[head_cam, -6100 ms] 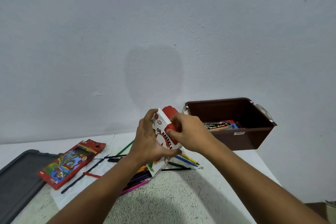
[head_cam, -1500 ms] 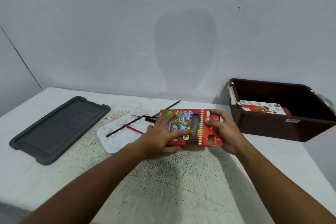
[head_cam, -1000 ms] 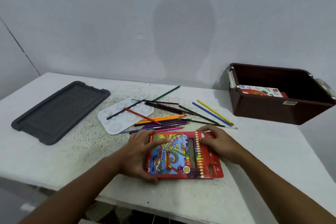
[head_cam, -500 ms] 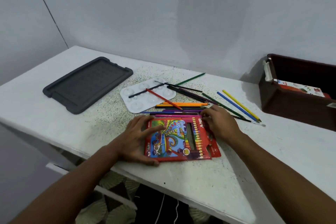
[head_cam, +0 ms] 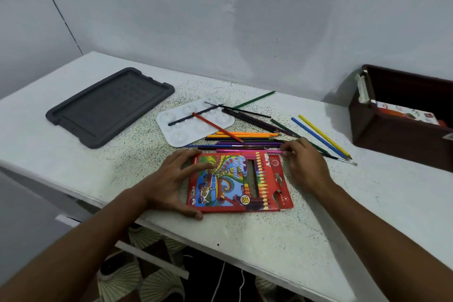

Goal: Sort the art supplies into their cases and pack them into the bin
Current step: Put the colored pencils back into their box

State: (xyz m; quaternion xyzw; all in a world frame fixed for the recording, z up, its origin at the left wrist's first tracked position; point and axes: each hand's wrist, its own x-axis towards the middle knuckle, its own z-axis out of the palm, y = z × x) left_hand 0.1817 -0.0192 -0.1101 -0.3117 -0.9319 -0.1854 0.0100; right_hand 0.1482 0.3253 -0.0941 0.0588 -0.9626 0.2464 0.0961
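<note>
At centre frame, the left hand (head_cam: pixel 171 179) is lying spread, steadying the red pencil case (head_cam: pixel 235 182) on the surface (head_cam: pixel 318 240), while the right hand (head_cam: pixel 302 164) is pinching a pink pencil (head_cam: pixel 245 151); feeding it tip-first through the flap end looks surest.

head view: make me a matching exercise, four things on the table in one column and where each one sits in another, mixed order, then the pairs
Things
1. colour pencil box
2. grey bin lid
3. white paint palette
4. brown bin

Places
A. far right, against the wall
B. between the two hands, near the front edge
C. far left of the table
D. middle, under a red pencil and a dark one

Pairs: 1-B, 2-C, 3-D, 4-A
</note>
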